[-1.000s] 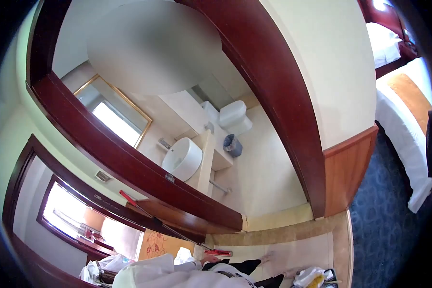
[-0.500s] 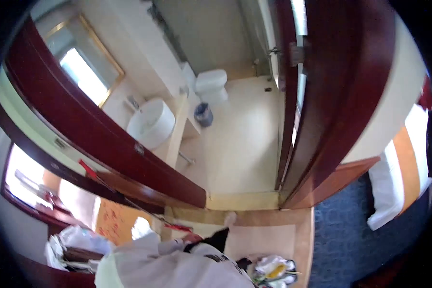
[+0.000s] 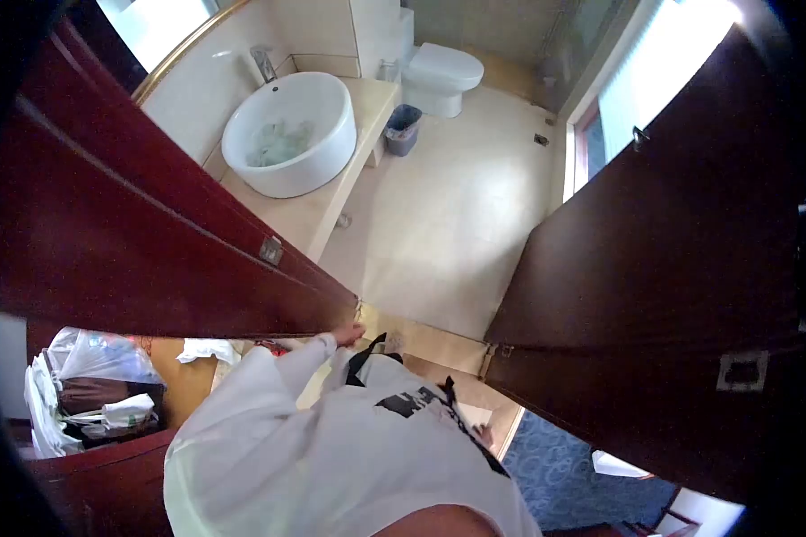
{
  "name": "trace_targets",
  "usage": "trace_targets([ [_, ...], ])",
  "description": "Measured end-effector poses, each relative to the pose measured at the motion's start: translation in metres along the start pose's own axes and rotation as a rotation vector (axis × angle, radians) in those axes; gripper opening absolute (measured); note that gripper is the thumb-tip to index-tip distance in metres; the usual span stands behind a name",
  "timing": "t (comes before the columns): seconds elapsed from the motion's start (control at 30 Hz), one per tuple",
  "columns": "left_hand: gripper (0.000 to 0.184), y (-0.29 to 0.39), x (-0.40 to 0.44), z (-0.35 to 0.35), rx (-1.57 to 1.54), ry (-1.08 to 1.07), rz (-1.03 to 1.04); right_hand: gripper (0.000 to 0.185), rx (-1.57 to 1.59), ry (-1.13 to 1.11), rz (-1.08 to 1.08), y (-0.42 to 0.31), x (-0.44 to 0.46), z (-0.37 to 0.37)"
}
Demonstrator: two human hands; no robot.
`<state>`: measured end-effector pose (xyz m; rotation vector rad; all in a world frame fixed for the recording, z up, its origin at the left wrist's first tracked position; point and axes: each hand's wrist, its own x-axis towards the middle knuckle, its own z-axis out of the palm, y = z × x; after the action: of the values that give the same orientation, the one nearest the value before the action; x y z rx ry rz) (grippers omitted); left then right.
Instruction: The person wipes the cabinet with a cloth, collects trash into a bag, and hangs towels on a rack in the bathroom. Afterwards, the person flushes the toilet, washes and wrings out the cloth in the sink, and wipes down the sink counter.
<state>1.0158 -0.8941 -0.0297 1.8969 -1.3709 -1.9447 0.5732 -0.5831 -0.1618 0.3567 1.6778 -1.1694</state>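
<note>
Before the pale bathroom floor (image 3: 448, 206), both hands (image 3: 349, 335) are near the threshold (image 3: 448, 347), their grip unclear.

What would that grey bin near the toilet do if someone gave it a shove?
The bin is probably light for its size, since it looks like plastic, though its contents are unclear. It might slide easily, as the floor looks smooth and shiny. Pushed high up, it could tip, as it seems taller than wide.
</note>
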Motion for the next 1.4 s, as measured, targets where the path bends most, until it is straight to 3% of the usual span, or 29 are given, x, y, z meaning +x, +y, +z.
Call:
trace_targets([
  [0.03, 0.025, 0.009, 0.028, -0.014, 0.109, 0.003, 0.040, 0.036, -0.124, -0.023, -0.141, -0.040, -0.027, 0.045],
  [0.1, 0.026, 0.047, 0.047, -0.029, -0.110, 0.131, 0.154, 0.044, -0.199, -0.057, -0.273, -0.093, -0.064, 0.113],
  [0.2, 0.025, 0.094, 0.054, -0.054, -0.286, 0.246, 0.181, 0.041, -0.326, -0.033, -0.220, -0.137, -0.033, 0.149],
  [0.3, 0.026, 0.095, 0.076, -0.061, -0.385, 0.257, 0.091, 0.037, -0.368, -0.061, -0.163, -0.185, -0.003, 0.176],
  [0.33, 0.028, 0.103, 0.078, -0.059, -0.200, 0.287, 0.060, 0.036, -0.395, -0.079, -0.138, -0.201, 0.012, 0.186],
  [0.47, 0.028, 0.189, 0.063, -0.064, -0.470, 0.336, 0.032, 0.034, -0.511, -0.175, 0.009, -0.258, 0.096, 0.222],
  [0.53, 0.027, 0.244, 0.056, -0.084, -0.695, 0.352, 0.229, 0.034, -0.585, -0.242, 0.134, -0.293, 0.153, 0.235],
  [0.67, 0.026, 0.327, 0.066, -0.166, -1.090, 0.595, 0.457, 0.035, -0.644, -0.378, 0.338, -0.392, 0.264, 0.311],
  [0.7, 0.027, 0.342, 0.069, -0.192, -1.128, 0.651, 0.534, 0.033, -0.618, -0.311, 0.200, -0.419, 0.256, 0.349],
  [0.77, 0.029, 0.365, 0.071, -0.239, -1.162, 0.760, 0.610, 0.029, -0.592, -0.180, -0.085, -0.490, 0.152, 0.464],
  [0.9, 0.046, 0.395, 0.072, -0.330, -1.163, 0.820, 0.691, 0.030, -0.540, -0.405, -0.335, -0.556, 0.154, 0.574],
  [0.97, 0.057, 0.407, 0.077, -0.374, -1.268, 0.838, 0.736, 0.030, -0.507, -0.539, -0.314, -0.570, 0.172, 0.613],
  [1.0, 0.063, 0.414, 0.077, -0.394, -1.361, 0.837, 0.752, 0.030, -0.462, -0.652, -0.296, -0.576, 0.171, 0.625],
  [1.07, 0.069, 0.415, 0.086, -0.441, -1.536, 0.796, 0.796, 0.027, -0.516, -0.659, -0.316, -0.572, 0.163, 0.644],
  [1.17, 0.084, 0.397, 0.103, -0.512, -1.564, 0.749, 0.945, 0.025, -0.537, -0.521, -0.269, -0.552, 0.154, 0.650],
  [1.23, 0.092, 0.398, 0.110, -0.539, -1.554, 0.764, 0.936, 0.026, -0.635, -0.529, -0.254, -0.541, 0.175, 0.629],
  [1.3, 0.101, 0.408, 0.114, -0.563, -1.712, 0.728, 0.965, 0.033, -0.685, -0.555, -0.357, -0.509, 0.259, 0.571],
  [1.4, 0.100, 0.435, 0.098, -0.568, -1.805, 0.656, 1.098, 0.033, -0.877, -0.347, -0.235, -0.508, 0.241, 0.528],
])
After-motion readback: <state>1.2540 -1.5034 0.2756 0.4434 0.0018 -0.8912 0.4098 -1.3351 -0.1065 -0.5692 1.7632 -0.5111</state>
